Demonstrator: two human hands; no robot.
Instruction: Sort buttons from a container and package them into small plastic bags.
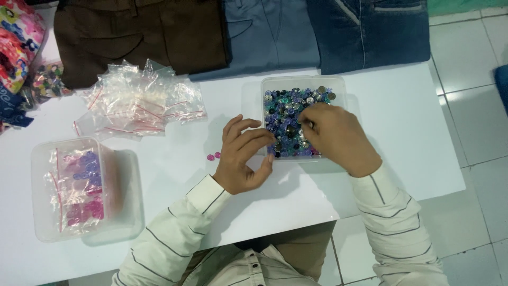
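The clear square tub (338, 87) of mixed buttons (288, 119) sits on the white table (402, 122) right in front of me, and both my hands are at it. The buttons are blue, teal, purple and silvery, heaped thick and covering the whole floor of the tub, so by my reckoning most of the sorting is left to do.

My right hand (336, 137) lies over the near right part of the heap, fingers curled down among the buttons; I cannot tell whether they have closed on one. My left hand (243, 153) rests at the tub's left wall, fingers bent with the tips at the edge of the pile, thumb and fingers not quite meeting, nothing plainly pinched.

Two small pink buttons (212, 157) lie loose on the table just left of my left hand, apart from the tub.

Farther left stands a second clear tub (47, 228). In it lie a few small zip bags (79, 188), some holding purple buttons and some pink, so a part of the work seems already bagged by colour.

Between the two tubs, toward the far side, is a loose pile of empty zip bags (140, 100) with red seal strips. Beyond them lie folded trousers: brown (137, 32), grey-blue (270, 32) and dark denim (370, 32).
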